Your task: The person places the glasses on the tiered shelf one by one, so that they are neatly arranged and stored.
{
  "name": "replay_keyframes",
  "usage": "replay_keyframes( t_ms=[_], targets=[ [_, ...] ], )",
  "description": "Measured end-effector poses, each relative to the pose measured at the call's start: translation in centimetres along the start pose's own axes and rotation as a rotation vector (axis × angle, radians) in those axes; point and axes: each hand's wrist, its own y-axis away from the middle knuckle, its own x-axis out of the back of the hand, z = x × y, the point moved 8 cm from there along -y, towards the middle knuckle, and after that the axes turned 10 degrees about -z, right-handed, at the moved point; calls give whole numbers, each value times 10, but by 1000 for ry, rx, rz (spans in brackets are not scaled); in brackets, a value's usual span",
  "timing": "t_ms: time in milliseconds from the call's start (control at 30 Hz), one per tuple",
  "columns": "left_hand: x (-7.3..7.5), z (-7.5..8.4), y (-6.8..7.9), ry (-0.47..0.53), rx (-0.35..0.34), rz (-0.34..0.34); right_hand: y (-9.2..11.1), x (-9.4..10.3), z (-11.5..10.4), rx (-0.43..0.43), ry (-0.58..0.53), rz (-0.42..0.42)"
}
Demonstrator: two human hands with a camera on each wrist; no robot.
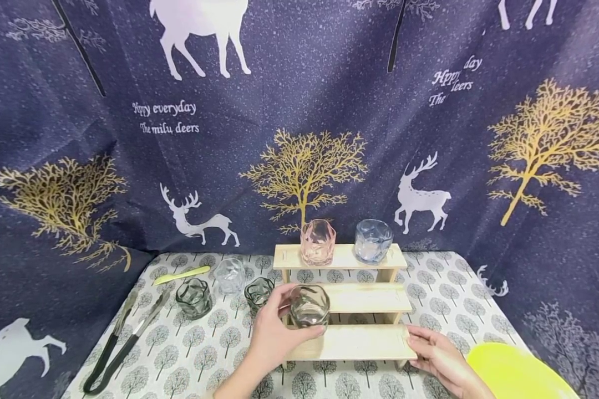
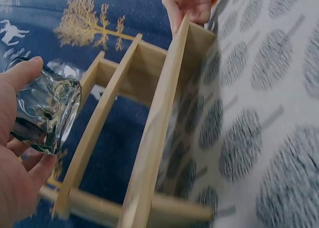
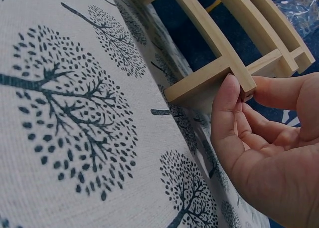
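Observation:
A smoky grey glass cup (image 1: 309,306) is gripped in my left hand (image 1: 274,327), thumb on one side and fingers on the other. It is held at the left part of a three-tier wooden shelf (image 1: 354,342); the left wrist view shows the cup (image 2: 47,108) apart from the shelf boards. My right hand (image 1: 436,354) pinches the right end of the lowest board, seen closely in the right wrist view with thumb and fingers (image 3: 227,101) on the board's corner. On the top tier stand a pink glass cup (image 1: 318,242) and a blue glass cup (image 1: 373,241).
Left of the shelf stand two dark green glass cups (image 1: 193,299) (image 1: 258,293) and a clear glass cup (image 1: 231,276). A yellow-green knife (image 1: 182,275) and black-handled tongs (image 1: 122,349) lie further left. A bright yellow object (image 1: 514,371) sits at the front right.

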Motion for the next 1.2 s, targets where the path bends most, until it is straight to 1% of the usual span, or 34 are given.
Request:
replay_keyframes(
  t_ms=[133,267,433,667,833,967,1100,1200],
  targets=[
    [-20,7,-11,19,2,-19,0,0,1,-6,0,11],
    [-36,13,-19,42,1,-28,0,1,2,-9,1,21],
    [-55,20,-32,60,-33,-45,-1,1,2,-6,4,26],
    [-82,25,-52,19,-75,-84,0,2,4,-10,1,36],
    [-96,32,-63,-6,-105,-92,0,3,5,-9,-4,28],
    [-105,37,-69,-9,-125,-105,0,2,4,-3,-7,15],
    [-113,38,-72,1,-120,-118,1,2,4,-4,-6,13],
    [-117,38,-74,3,-109,-115,0,1,3,-1,-5,9]
  ],
)
